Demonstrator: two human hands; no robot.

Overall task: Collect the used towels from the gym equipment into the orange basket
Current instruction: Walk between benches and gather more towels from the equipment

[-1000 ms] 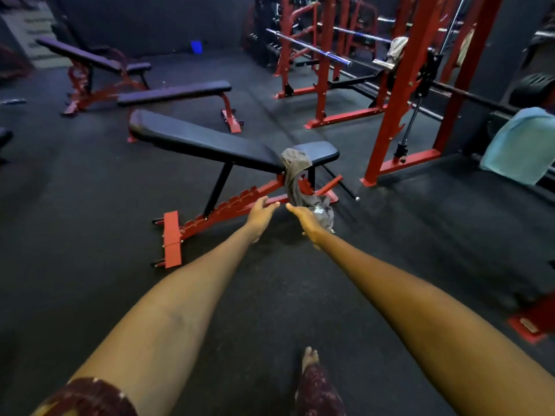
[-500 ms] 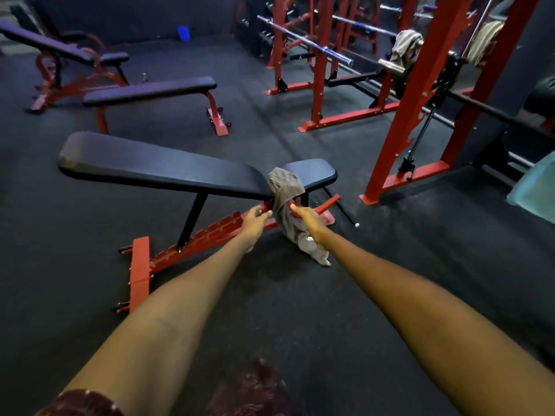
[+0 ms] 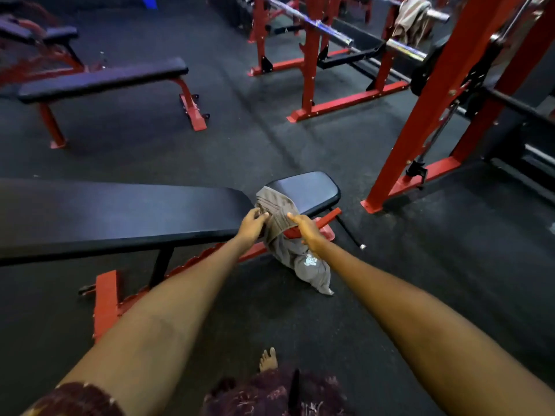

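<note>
Grey ribbed towel (image 3: 277, 211) draped over padded black bench (image 3: 120, 211), pinched by left hand (image 3: 251, 226) and right hand (image 3: 306, 228).

The grey towel (image 3: 277, 211) at the frame's centre is ribbed, matt cloth, draped over the adjustable bench (image 3: 120, 214), whose black vinyl-like padding has a smooth, faint sheen. Its frame (image 3: 105, 298) is red-painted metal; the barbell (image 3: 330, 31) at upper right is shiny chrome-like metal, and the floor (image 3: 390, 295) looks dark, matt and grainy.
</note>
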